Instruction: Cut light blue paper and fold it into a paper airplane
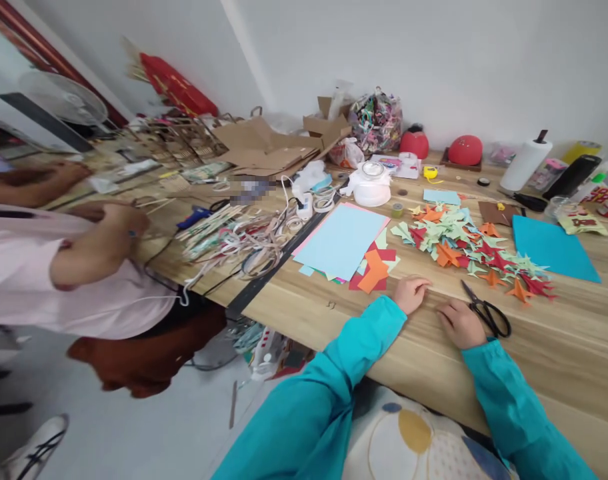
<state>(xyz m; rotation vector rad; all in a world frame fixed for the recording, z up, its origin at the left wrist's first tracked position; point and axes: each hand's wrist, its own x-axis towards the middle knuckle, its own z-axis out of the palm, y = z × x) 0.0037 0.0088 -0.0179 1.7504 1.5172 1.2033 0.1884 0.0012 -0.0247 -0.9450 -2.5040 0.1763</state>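
Note:
My left hand (410,294) rests on the wooden table with its fingers curled together, and I see nothing in them. It is close to an orange cut paper piece (374,272) lying on red and green scraps. Across a small gap, my right hand (461,323) also lies on the table, fingers bent inward, with no object showing. Black-handled scissors (488,313) lie right beside it, blades pointing away from me. Beyond the hands spreads a heap of folded paper shapes (449,241) in green, orange and red. A stack of light blue paper (343,239) lies to the left.
At left, another person's arm (101,243) works over thin strips (217,230) and cords. A blue sheet (554,247) lies at right. Cardboard (264,150), a yellow tape measure (431,174) and a white roll (527,163) stand towards the wall. The table's front edge is near my lap.

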